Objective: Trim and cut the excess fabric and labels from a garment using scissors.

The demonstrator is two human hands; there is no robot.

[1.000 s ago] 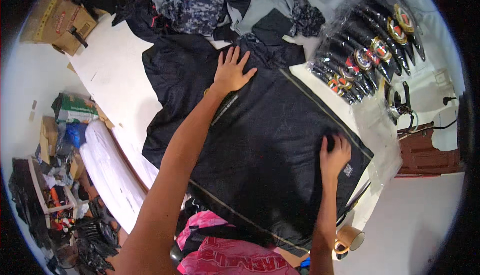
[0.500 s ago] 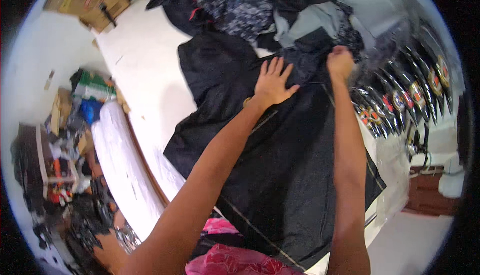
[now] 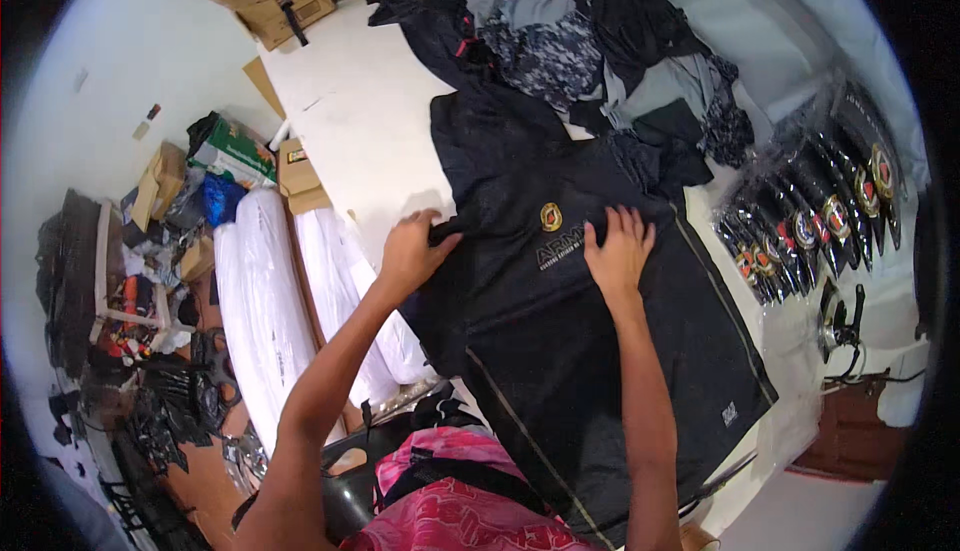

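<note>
Right across the white tabletop point(image 3: 355, 101), a black shirt point(image 3: 540, 321) lies spread out.
Long white rolls point(image 3: 265, 311) lie at left; next, the left hand point(image 3: 410, 254) is at the shirt's edge, fingers bent, though from here I can't tell whether they pinch it. Past a round badge point(image 3: 551, 217) on the chest, the right hand point(image 3: 618, 259) lies on the shirt, fingers spread, gripping nothing. Shiny black packets point(image 3: 822, 189) lie at far right.
</note>
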